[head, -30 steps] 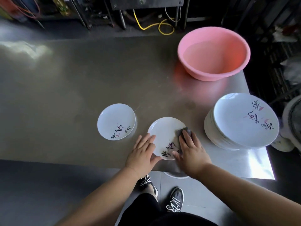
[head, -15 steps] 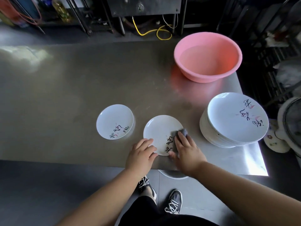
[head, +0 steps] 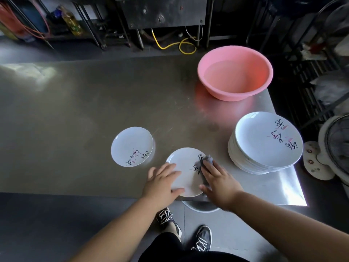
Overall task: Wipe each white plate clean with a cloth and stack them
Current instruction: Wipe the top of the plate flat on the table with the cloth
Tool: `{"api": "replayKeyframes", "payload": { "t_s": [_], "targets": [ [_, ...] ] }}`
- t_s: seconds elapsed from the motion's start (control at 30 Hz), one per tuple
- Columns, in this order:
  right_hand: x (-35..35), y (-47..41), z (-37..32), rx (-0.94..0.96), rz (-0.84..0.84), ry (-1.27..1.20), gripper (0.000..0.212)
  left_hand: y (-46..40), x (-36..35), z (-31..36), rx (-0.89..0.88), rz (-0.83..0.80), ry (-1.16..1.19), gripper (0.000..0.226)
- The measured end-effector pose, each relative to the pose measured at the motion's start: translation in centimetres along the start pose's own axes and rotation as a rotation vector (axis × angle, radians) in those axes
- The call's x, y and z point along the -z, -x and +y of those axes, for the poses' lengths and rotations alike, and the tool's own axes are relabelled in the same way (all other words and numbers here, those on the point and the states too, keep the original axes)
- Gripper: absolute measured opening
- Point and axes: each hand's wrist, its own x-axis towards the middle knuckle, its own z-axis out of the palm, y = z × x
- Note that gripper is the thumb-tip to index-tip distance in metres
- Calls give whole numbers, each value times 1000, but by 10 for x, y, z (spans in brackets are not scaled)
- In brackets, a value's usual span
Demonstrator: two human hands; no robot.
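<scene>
Small white plate point(head: 186, 172) at near edge of steel table point(head: 75, 110); left hand point(head: 163, 183) flat on its left rim, fingers straight, grasping nothing; right hand point(head: 217, 183) presses grey cloth point(head: 206, 161) onto plate's right side, fingers extended over it; second small plate point(head: 131, 146) just left; tall plate stack point(head: 265, 141) right; pink basin point(head: 235, 72) behind.

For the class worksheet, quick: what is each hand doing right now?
Left hand: open, fingers flat on the plate, steadying it.
Right hand: open, fingers pressing the grey cloth onto that plate.
</scene>
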Motion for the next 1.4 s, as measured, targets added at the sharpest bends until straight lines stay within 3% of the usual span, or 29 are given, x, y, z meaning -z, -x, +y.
{"api": "replayKeyframes", "payload": {
  "t_s": [0.17, 0.37, 0.57, 0.8, 1.03, 1.3, 1.4],
  "targets": [
    [8, -25, 4, -38, 46, -43, 78, -2, 2, -8, -19, -7, -22, 50],
    [-34, 23, -31, -114, 5, -48, 93, 0, 0, -5, 7, -15, -8, 53],
    [3, -33, 8, -56, 82, -86, 72, 3, -10, 4, 10, 53, -55, 52],
    [-26, 24, -22, -96, -42, -111, 101, 1, -13, 32, -5, 100, -70, 49],
    [26, -28, 14, 20, 28, -127, 70, -2, 1, 3, -30, 90, -95, 48],
    [-23, 17, -19, -96, -42, -127, 94, 2, -3, 15, 53, 9, -52, 47],
    [-17, 0, -8, -92, 13, -97, 86, 6, -7, 19, 36, 41, -73, 41]
  ]
}}
